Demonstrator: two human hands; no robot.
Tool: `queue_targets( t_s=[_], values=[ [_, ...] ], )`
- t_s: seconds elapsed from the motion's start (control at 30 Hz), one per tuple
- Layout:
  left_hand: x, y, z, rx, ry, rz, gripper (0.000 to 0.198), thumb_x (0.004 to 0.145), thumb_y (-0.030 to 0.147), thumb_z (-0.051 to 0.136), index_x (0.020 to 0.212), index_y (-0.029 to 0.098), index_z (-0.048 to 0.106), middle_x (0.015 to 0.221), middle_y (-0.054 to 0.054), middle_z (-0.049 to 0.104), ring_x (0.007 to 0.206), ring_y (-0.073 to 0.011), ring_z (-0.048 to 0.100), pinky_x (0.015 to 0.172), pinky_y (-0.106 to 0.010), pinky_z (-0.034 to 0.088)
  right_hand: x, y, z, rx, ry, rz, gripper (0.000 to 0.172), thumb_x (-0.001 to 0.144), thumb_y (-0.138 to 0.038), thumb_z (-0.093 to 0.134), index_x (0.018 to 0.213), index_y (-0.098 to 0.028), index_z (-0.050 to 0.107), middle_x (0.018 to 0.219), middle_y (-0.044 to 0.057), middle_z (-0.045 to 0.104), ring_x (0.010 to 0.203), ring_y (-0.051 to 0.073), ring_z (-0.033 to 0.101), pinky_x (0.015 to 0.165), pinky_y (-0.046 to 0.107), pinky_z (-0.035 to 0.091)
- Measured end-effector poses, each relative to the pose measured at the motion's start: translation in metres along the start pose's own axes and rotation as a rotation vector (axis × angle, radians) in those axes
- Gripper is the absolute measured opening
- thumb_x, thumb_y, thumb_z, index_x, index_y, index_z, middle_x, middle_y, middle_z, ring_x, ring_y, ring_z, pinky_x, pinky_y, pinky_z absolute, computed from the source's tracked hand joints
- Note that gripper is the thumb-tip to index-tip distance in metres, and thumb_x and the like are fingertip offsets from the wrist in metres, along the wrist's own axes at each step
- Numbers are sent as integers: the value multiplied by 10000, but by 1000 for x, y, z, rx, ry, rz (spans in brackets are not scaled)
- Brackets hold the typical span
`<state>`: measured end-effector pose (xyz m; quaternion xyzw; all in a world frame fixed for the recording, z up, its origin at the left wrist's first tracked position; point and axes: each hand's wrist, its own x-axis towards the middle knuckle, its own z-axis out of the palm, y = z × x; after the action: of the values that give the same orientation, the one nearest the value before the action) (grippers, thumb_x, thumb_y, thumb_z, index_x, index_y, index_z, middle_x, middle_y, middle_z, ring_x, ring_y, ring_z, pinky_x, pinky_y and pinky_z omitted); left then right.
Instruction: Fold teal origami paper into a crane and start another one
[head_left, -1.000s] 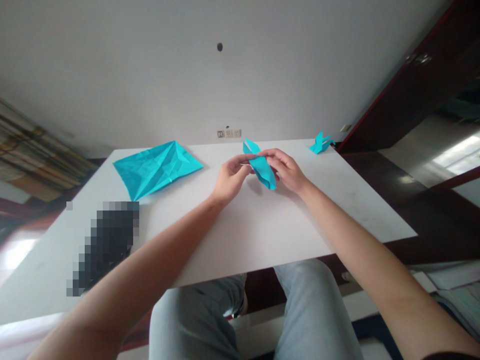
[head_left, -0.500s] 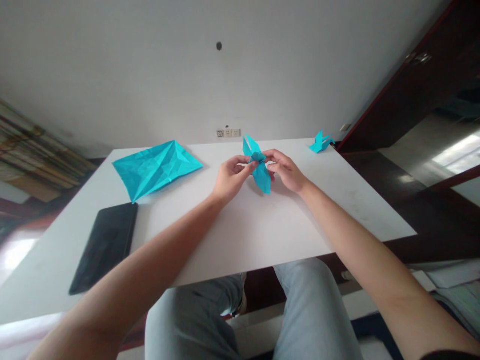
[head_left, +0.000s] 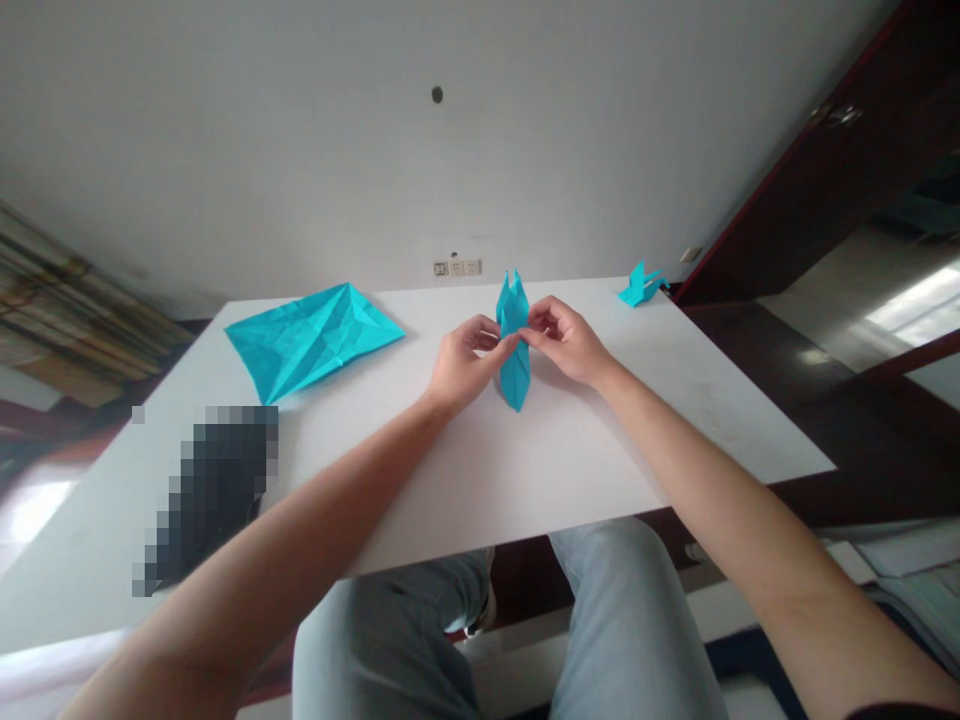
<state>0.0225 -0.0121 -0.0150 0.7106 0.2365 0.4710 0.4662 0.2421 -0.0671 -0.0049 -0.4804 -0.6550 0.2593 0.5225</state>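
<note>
folded turquoise paper (head_left: 515, 383) pinched at its middle by the left hand (head_left: 466, 362) and right hand (head_left: 571, 343), held over the far half of a white table (head_left: 465, 480), creased turquoise sheet (head_left: 315, 340) laid far left, paper crane (head_left: 637, 290) set far right

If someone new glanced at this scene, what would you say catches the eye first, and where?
The bright turquoise folded paper, upright at the picture's centre, pinched between the left hand and right hand. Next comes the large creased turquoise sheet, lying on the left of the white table. Last is the small paper bird by the table's far right corner.
</note>
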Motion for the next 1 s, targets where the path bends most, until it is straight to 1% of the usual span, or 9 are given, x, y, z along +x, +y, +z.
queue_targets(
  t_s=[0.03, 0.1, 0.17, 0.33, 0.53, 0.67, 0.8, 0.87, 1.0],
  values=[
    [0, -1, 1, -27, 21, 0, 389, 953, 522, 941, 1057, 226, 710, 938, -21, 827, 829, -173, 798, 800, -295, 619, 0, 1, 1, 11, -1, -11, 622, 919, -826, 927, 1073, -287, 660, 945, -7, 680, 827, 185, 606, 714, 331, 480],
    [1, -4, 2, -76, 52, -3, 475, 925, 458, 966, 1229, 244, 669, 952, 2, 820, 798, -159, 789, 757, -276, 606, 0, 2, 2, 18, 10, -27, 641, 911, -843, 923, 1099, -291, 657, 977, -1, 695, 844, 187, 618, 726, 334, 489],
    [1, -7, 2, -92, 44, -15, 531, 919, 436, 966, 1302, 244, 652, 926, 12, 812, 784, -159, 782, 742, -273, 603, 0, 1, 2, 2, 46, -30, 657, 896, -861, 925, 1110, -294, 673, 1028, 10, 713, 862, 189, 628, 740, 339, 502],
    [0, -7, 1, 9, -92, -59, 352, 964, 463, 890, 1169, 201, 775, 955, -46, 851, 853, -189, 789, 796, -309, 618, 3, -5, -3, -84, 146, -44, 659, 868, -897, 922, 990, -279, 728, 1117, 45, 713, 910, 201, 637, 700, 329, 496],
    [-4, 0, 1, 36, -255, -84, 388, 983, 540, 835, 1117, 177, 814, 955, -61, 847, 850, -201, 766, 809, -333, 599, 6, -8, -9, -98, 242, -36, 680, 859, -919, 914, 951, -273, 723, 1057, 37, 730, 883, 193, 641, 691, 332, 485],
    [-5, 0, 1, 13, -283, -116, 419, 967, 566, 866, 1107, 176, 802, 980, -68, 854, 837, -198, 764, 785, -324, 594, 9, -4, -10, -36, 240, -31, 677, 859, -906, 924, 998, -287, 688, 991, 15, 721, 889, 196, 664, 722, 338, 517],
    [-4, -3, 3, -133, -266, -181, 477, 918, 601, 935, 1103, 183, 799, 979, -64, 861, 816, -191, 771, 746, -303, 593, 9, -3, -10, 20, 276, -12, 726, 839, -918, 930, 1150, -316, 669, 1050, 20, 724, 937, 209, 678, 754, 347, 546],
    [-3, -4, 3, -188, -220, -193, 486, 902, 599, 966, 1100, 185, 808, 989, -63, 863, 815, -185, 775, 735, -293, 595, 8, -6, -10, 27, 235, 45, 754, 821, -933, 930, 1155, -304, 684, 1053, 27, 726, 919, 210, 672, 753, 351, 544],
    [0, -4, 3, -200, -151, -188, 540, 874, 643, 1007, 1095, 184, 828, 999, -68, 867, 804, -180, 774, 707, -287, 595, 3, -16, -7, -6, 24, 133, 743, 791, -952, 938, 921, -270, 674, 845, -4, 675, 780, 193, 609, 724, 357, 514]
  ],
)
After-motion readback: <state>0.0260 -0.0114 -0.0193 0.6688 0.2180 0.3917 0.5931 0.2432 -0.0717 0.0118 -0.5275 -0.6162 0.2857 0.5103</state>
